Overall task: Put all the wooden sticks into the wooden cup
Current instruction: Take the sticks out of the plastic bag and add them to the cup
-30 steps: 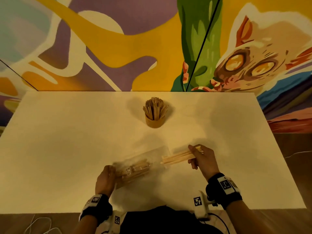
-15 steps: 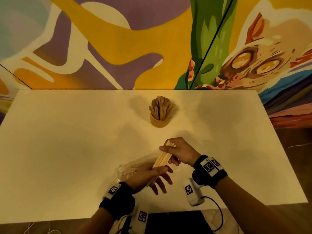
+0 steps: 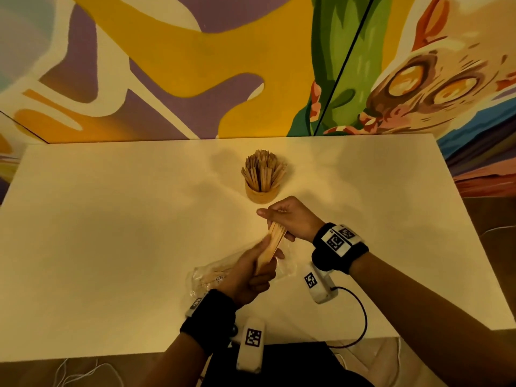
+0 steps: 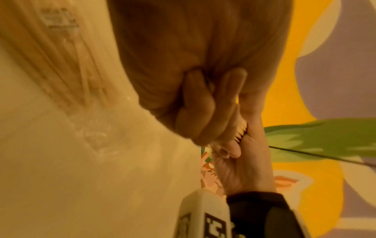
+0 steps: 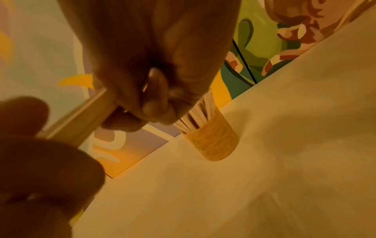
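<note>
A round wooden cup (image 3: 261, 194) (image 5: 213, 141) stands mid-table, packed with upright wooden sticks (image 3: 264, 170). Just in front of it both hands hold one bundle of wooden sticks (image 3: 272, 245) (image 5: 81, 122) above the table. My right hand (image 3: 287, 219) grips the bundle's far end, fingers curled round it. My left hand (image 3: 251, 272) closes on the near end, thumb over the sticks. In the left wrist view only the stick ends (image 4: 241, 130) show between the two hands. A clear plastic bag (image 3: 212, 275) with more sticks lies under my left hand.
The pale table (image 3: 111, 247) runs to a painted wall close behind the cup. Its front edge is near my wrists, with a cable (image 3: 360, 317) hanging there. Bare tabletop spreads to the left and right of the cup.
The right hand pulled the bundle out of the bag and swung it from lying sideways to pointing at the cup. The left hand let go of the bag and took the bundle's near end.
</note>
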The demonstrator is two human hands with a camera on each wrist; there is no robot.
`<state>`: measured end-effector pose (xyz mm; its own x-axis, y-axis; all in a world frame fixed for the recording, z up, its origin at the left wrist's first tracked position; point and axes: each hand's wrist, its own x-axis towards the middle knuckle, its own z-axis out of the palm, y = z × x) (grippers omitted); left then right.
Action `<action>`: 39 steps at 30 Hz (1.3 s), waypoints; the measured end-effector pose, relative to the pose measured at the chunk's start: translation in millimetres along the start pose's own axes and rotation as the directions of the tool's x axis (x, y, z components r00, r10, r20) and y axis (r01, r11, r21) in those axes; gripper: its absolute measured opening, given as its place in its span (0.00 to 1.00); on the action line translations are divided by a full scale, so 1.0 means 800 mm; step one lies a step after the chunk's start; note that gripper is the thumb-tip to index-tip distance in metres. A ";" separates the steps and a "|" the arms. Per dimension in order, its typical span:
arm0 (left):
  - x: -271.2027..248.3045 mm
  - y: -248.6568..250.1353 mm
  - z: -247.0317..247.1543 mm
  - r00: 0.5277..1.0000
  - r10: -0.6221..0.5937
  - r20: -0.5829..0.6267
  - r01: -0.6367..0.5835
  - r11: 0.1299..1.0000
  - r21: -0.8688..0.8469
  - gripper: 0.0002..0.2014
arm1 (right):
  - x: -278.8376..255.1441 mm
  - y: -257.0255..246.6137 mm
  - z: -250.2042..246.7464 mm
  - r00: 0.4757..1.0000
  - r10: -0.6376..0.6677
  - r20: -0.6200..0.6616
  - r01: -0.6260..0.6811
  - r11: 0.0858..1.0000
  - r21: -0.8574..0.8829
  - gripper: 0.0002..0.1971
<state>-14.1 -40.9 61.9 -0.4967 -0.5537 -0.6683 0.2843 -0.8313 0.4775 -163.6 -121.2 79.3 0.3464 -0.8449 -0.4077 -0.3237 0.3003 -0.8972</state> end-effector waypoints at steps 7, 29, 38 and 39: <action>0.023 0.002 0.025 0.986 0.064 -0.155 -0.123 0.903 -0.411 0.24 | 0.019 0.001 -0.029 0.997 -0.038 0.070 0.040 0.999 -0.035 0.20; 0.066 0.029 0.026 0.894 0.390 -0.219 -0.323 0.901 0.289 0.19 | 0.064 0.012 -0.066 0.993 -0.005 0.118 0.007 1.000 -0.009 0.18; 0.125 0.098 -0.041 0.636 0.656 -0.406 -0.180 0.638 0.749 0.14 | 0.143 -0.018 -0.136 0.955 -0.227 -0.191 0.159 0.935 -0.317 0.18; 0.134 0.101 -0.048 0.602 0.698 -0.388 -0.167 0.585 0.794 0.23 | 0.150 -0.022 -0.139 0.940 -0.279 -0.197 0.186 0.902 -0.390 0.19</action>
<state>-13.1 -169.0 7.1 0.2179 -0.9319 -0.2899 -0.4019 -0.3564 0.8435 -214.3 -277.5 64.9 0.2421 -0.9652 -0.0991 -0.5712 -0.0592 -0.8187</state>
